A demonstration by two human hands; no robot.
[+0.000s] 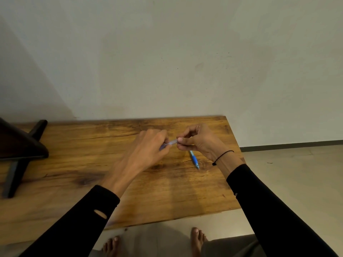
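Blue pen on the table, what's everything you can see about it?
The pen looks like plastic: a bright blue body, a paler see-through part farther up, and a small shiny tip. It lies flat on the wooden table, slanted, with the tip pointing toward the person. Its far end is hidden behind the right hand, which pinches a clear piece above it. Whether that hand touches the pen cannot be told; otherwise only the table touches it.

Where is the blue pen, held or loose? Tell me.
Lying loose: the blue pen lies flat on the table, its end hidden behind the right hand, which with the left hand pinches a pale piece.
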